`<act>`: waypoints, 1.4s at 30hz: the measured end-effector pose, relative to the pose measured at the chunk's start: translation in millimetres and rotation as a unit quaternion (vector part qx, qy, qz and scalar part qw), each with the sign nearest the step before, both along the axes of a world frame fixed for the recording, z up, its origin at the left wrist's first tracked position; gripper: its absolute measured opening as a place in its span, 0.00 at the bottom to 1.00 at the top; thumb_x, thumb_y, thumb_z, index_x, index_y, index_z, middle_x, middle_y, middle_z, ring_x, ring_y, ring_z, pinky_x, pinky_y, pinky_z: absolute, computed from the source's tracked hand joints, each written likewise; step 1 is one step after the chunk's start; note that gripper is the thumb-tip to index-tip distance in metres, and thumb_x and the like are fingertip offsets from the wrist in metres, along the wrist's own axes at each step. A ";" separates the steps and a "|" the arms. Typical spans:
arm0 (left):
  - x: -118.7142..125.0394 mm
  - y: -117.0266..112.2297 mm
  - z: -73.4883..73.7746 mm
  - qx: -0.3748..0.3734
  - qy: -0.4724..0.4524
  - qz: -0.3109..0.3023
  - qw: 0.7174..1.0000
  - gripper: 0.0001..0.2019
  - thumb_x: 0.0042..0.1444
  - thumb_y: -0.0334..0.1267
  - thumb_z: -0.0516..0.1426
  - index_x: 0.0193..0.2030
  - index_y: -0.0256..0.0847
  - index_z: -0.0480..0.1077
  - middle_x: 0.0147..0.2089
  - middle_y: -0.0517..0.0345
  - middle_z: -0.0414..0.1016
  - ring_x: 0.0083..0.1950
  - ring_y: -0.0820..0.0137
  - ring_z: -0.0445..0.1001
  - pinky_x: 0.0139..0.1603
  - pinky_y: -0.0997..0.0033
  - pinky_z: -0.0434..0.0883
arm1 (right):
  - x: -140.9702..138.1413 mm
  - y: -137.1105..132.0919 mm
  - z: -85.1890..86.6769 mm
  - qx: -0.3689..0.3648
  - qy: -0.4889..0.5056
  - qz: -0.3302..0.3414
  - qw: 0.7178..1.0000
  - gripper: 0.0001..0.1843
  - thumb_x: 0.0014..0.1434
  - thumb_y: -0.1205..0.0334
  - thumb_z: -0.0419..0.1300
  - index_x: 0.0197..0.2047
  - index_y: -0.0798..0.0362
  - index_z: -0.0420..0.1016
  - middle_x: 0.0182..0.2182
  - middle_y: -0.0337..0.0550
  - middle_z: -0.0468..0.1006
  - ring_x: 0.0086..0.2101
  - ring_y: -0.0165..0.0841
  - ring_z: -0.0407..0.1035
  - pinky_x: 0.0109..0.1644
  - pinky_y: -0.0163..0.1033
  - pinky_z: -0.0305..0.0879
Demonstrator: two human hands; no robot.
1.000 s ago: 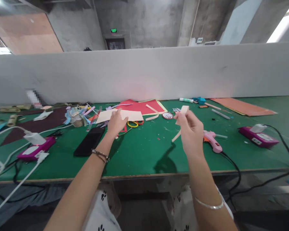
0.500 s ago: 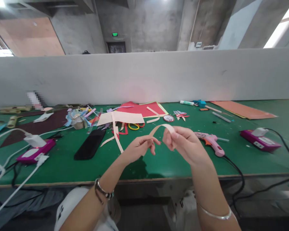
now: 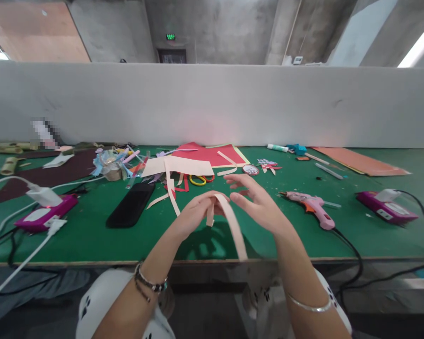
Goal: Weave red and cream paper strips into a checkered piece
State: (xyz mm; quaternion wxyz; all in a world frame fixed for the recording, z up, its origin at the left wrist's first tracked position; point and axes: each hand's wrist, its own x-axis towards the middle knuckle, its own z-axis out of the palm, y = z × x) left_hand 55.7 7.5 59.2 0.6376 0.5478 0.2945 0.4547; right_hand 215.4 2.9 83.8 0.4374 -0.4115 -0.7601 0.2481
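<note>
My left hand is closed on a pale peach paper strip above the front of the green table. One short end hangs below the fingers, and the longer part curves over and down to the right, toward the table's front edge. My right hand is open beside the strip, fingers spread and apart from it. Farther back lie more peach strips and a wider peach sheet. Yellow-and-red scissor handles stick out from under that sheet.
A pink glue gun lies right of my right hand, its cord running off the front edge. A black phone is at left. Purple power strips sit on both sides. Red paper, orange sheets and scraps lie along the back.
My right hand has let go of the strip and opened. The strip, earlier arched between both hands, now hangs from my left hand. The view has tilted slightly downward.
</note>
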 end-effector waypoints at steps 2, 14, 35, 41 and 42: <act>2.9 -3.1 0.6 0.015 0.033 -0.007 0.999 0.08 0.49 0.36 0.51 0.29 0.40 0.71 0.14 0.64 0.66 0.21 0.73 0.69 0.30 0.73 0.68 | -3.9 -1.6 0.4 0.003 -0.025 0.030 0.999 0.15 0.55 0.57 0.53 0.45 0.50 0.69 0.43 0.45 0.69 0.40 0.32 0.65 0.39 0.36 0.63; 11.5 -3.3 -6.6 -0.139 -0.089 -0.069 0.984 0.12 0.51 0.39 0.49 0.29 0.35 0.69 0.21 0.57 0.70 0.21 0.73 0.70 0.28 0.72 0.68 | -18.0 0.1 -4.0 -0.026 0.002 0.019 0.999 0.05 0.52 0.65 0.54 0.30 0.54 0.71 0.29 0.39 0.71 0.29 0.27 0.65 0.34 0.33 0.62; 8.0 -3.1 -9.7 0.045 0.171 -0.010 0.984 0.15 0.56 0.45 0.46 0.26 0.38 0.63 0.16 0.70 0.55 0.13 0.82 0.52 0.14 0.81 0.50 | -3.2 14.1 -12.1 -0.109 0.145 -0.027 0.983 0.07 0.51 0.60 0.54 0.29 0.55 0.66 0.20 0.33 0.68 0.21 0.23 0.62 0.25 0.29 0.58; 0.5 -1.2 -7.3 0.096 0.226 -0.011 0.969 0.14 0.56 0.45 0.44 0.28 0.39 0.63 0.16 0.70 0.51 0.16 0.79 0.50 0.16 0.80 0.51 | 1.4 10.7 -7.1 -0.126 0.057 -0.004 0.990 0.12 0.53 0.59 0.52 0.22 0.56 0.67 0.20 0.37 0.71 0.20 0.23 0.63 0.26 0.29 0.59; -1.1 -0.5 -6.9 0.100 0.237 -0.012 0.966 0.14 0.57 0.44 0.44 0.29 0.39 0.63 0.16 0.69 0.51 0.17 0.79 0.50 0.17 0.80 0.51 | 2.3 10.5 -6.5 -0.121 0.062 -0.025 0.990 0.12 0.52 0.59 0.53 0.22 0.56 0.67 0.19 0.37 0.71 0.19 0.23 0.62 0.26 0.30 0.59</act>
